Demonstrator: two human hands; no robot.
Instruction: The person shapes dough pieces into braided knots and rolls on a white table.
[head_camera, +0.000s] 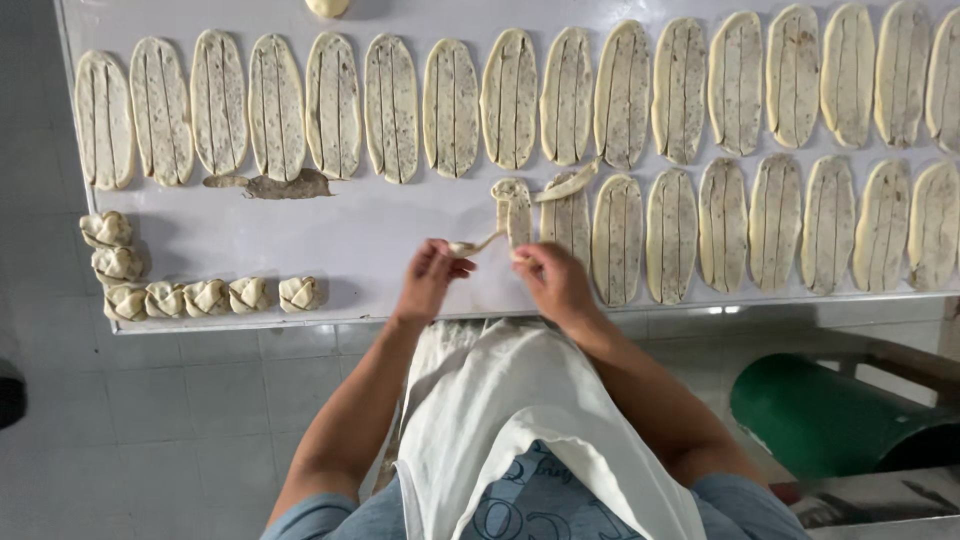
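White apron (520, 420) nearest the camera, green cylindrical drum (820, 415) on the floor to the right, no label visible. Left hand (428, 278) pinches one end of a thin dough strip (478, 244); strip runs from the fingertips toward the right hand (555, 280). Right hand's fingers closed on the lower end of a slit oval dough piece (514, 210) at the white table (350, 230) front edge. Five twisted dough knots (210, 297) in a row far left, three more stacked above them. Beyond: two rows of slit oval dough flats (390, 108), a torn scrap (275, 185) under the back row.
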